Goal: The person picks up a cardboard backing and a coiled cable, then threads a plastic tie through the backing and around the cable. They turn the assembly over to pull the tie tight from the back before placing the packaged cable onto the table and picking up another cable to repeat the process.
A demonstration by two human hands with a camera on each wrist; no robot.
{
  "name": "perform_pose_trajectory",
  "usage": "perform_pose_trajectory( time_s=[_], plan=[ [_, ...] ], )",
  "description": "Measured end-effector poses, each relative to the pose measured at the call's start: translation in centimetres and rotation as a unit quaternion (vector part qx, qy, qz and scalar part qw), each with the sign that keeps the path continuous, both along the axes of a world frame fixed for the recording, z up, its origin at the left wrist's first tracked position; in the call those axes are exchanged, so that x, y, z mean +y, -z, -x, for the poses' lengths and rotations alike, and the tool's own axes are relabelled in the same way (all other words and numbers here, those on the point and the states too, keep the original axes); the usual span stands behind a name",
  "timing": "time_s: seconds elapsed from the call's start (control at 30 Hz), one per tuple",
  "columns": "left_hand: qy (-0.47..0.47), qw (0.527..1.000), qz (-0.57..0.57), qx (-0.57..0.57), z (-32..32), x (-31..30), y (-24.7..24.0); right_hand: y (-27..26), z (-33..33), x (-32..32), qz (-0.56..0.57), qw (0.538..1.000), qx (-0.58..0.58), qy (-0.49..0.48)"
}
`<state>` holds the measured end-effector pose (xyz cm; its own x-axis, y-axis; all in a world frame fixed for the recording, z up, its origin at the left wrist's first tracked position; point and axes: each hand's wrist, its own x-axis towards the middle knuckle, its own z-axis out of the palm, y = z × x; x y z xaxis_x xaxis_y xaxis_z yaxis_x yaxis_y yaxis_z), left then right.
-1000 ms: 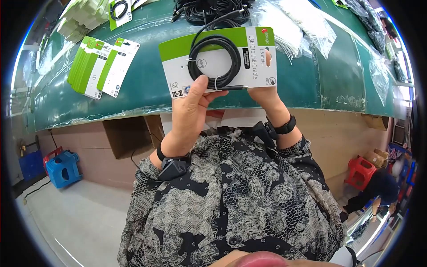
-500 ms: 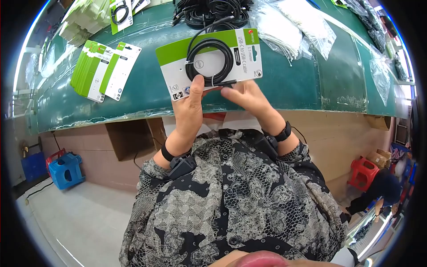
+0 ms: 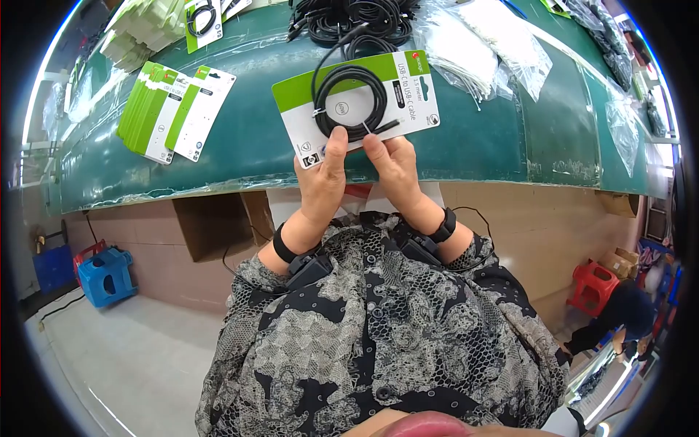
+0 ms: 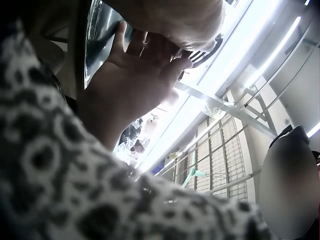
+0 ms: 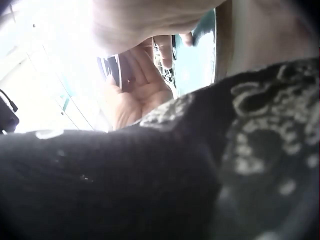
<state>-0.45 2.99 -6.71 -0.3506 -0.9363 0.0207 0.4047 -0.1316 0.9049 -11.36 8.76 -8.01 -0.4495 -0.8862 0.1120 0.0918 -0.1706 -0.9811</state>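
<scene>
A green and white cable card [image 3: 416, 108] is held up above the table's near edge in the head view. On its face lies a coiled black cable [image 3: 380, 98], fixed with small white ties. The left hand [image 3: 320, 182] grips the card's lower left part, thumb on the front by the coil, fingers behind. The right hand [image 3: 399, 175] pinches the lower edge beside it, its thumb tip at the white tie below the coil. Both hands' fingers behind the card are mostly hidden. In the wrist views the hands are dark or blurred.
Green and white cards [image 3: 149, 116] lie at the left of the green table [image 3: 480, 149], with a stack of cards [image 3: 138, 36] behind. Black cables [image 3: 357, 18] are heaped at the back. Bags of white ties [image 3: 459, 54] lie right of them. Another person [image 3: 619, 313] is at the far right.
The right hand has left the card's right end and moved left to the lower edge, its thumb now by the coil's tie. The card has shifted slightly and tilts more.
</scene>
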Motion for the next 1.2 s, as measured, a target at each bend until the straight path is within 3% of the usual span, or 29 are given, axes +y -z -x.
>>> perform_pose_trajectory(
  time_s=[0.13,0.27,0.37,0.5,0.7,1.07,1.2],
  plan=[
    [0.016,0.999,0.047,-0.009,-0.6,-1.0,0.2,1.3,1.6,0.2,0.009,0.996,0.054,-0.066],
    [0.086,0.996,-0.029,0.015,-0.8,-0.9,-0.6,1.8,1.7,-0.1,0.035,0.986,0.162,-0.015],
    [0.097,0.992,-0.069,0.038,-0.6,-0.7,-1.5,1.1,3.0,0.5,0.046,0.942,0.331,-0.005],
    [0.125,0.987,-0.08,0.055,-0.9,-0.6,-1.6,2.4,4.1,0.5,0.047,0.917,0.394,0.034],
    [0.156,0.983,-0.069,0.064,-1.0,-0.5,-1.1,2.0,4.4,0.2,0.093,0.914,0.393,0.035],
    [0.231,0.91,-0.296,0.178,-0.9,-0.3,-1.4,2.0,4.8,-0.1,0.143,0.824,0.54,0.09],
    [0.136,0.944,-0.21,0.216,0.4,-0.7,-0.7,3.4,4.5,-1.0,0.11,0.831,0.538,0.089]
  ],
)
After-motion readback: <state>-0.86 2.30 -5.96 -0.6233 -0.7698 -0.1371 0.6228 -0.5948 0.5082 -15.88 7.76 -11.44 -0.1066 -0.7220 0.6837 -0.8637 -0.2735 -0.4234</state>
